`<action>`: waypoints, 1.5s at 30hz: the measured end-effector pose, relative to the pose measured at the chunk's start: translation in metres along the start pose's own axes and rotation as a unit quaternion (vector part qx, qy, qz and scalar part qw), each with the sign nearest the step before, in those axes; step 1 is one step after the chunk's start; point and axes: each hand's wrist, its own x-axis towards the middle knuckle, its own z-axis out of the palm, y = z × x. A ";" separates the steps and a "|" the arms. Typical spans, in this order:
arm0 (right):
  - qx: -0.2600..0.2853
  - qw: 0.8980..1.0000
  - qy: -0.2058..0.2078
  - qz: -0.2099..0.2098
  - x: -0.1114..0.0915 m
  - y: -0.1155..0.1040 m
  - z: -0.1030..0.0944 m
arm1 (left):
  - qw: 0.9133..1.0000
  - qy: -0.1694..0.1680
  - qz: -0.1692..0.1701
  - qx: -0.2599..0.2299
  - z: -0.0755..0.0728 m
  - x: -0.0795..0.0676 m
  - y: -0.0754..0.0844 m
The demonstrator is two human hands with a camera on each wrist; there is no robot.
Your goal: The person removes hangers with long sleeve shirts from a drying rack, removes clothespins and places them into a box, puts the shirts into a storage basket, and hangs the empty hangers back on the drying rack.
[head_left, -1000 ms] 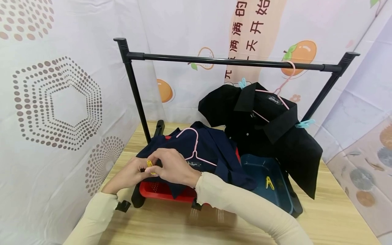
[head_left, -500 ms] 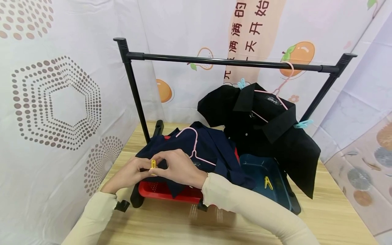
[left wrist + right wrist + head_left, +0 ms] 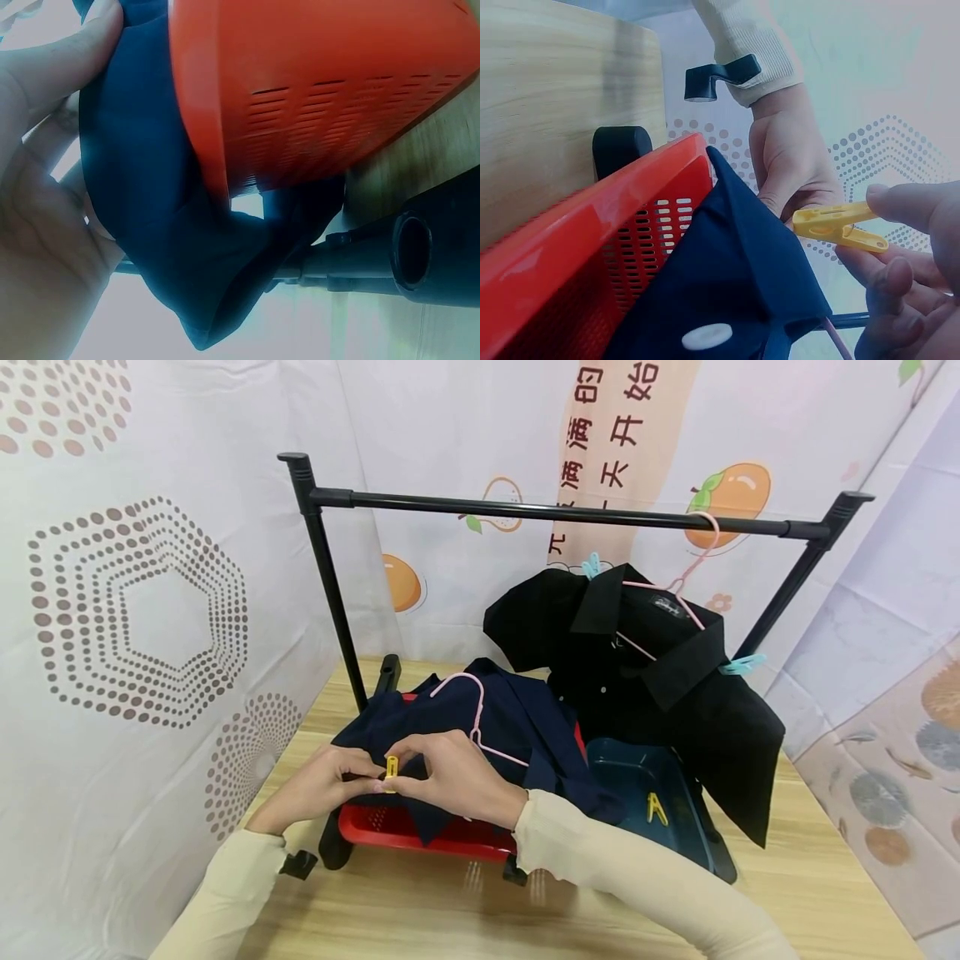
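A navy shirt (image 3: pixel 431 718) lies over a red basket (image 3: pixel 375 827), with a pink hanger (image 3: pixel 482 697) in its neck area. My left hand (image 3: pixel 318 785) pinches the shirt's near left edge; in the left wrist view the thumb of this hand (image 3: pixel 37 187) presses on the navy cloth (image 3: pixel 142 150). Between thumb and fingers, my right hand (image 3: pixel 461 777) holds a yellow clothespin (image 3: pixel 392 767) by its handles. Seen from the right wrist, the clothespin (image 3: pixel 832 223) has its nose end at the cloth's edge, beside the left thumb. Whether it grips cloth is hard to tell.
A black rack (image 3: pixel 525 510) spans the table behind the basket. From its bar hangs a black shirt (image 3: pixel 675 685) on a pink hanger with light blue clothespins (image 3: pixel 744 664). To the right, a dark blue tray (image 3: pixel 693 835) holds another yellow clothespin (image 3: pixel 657 808).
My right hand has shifted a little to the right with the yellow clothespin, which now stands more upright. The left hand stays nearly in place at the shirt's edge.
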 end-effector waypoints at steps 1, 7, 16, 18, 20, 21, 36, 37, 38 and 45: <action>0.001 1.000 0.000 0.000 -0.001 0.000 -0.001 | 1.000 0.000 -0.001 0.000 0.000 0.000 0.000; 0.009 1.000 0.001 0.000 -0.007 0.001 -0.004 | 1.000 0.005 -0.001 -0.003 0.000 -0.001 0.002; 0.036 0.999 0.000 0.018 -0.017 0.003 -0.010 | 1.000 0.004 -0.008 -0.001 0.001 -0.002 0.001; 0.040 0.999 0.001 0.021 -0.019 0.003 -0.011 | 1.000 0.005 -0.007 -0.001 0.001 -0.002 0.001; 0.042 0.999 0.000 0.023 -0.021 0.004 -0.013 | 1.000 0.006 -0.008 -0.001 0.001 -0.002 0.000; 0.043 0.999 0.000 0.023 -0.021 0.004 -0.013 | 1.000 0.006 -0.009 -0.002 0.001 -0.002 0.001; 0.044 0.998 0.022 0.046 -0.038 0.011 -0.025 | 1.000 0.004 -0.021 -0.003 0.002 -0.002 0.000; 0.042 0.998 0.024 0.046 -0.039 0.011 -0.026 | 1.000 0.005 -0.021 -0.003 0.002 -0.002 0.000; 0.041 0.998 0.026 0.047 -0.040 0.011 -0.026 | 1.000 0.004 -0.023 -0.003 0.001 -0.002 0.000; 0.046 0.997 0.032 0.054 -0.045 0.014 -0.030 | 0.999 -0.001 -0.034 -0.004 0.001 -0.002 0.001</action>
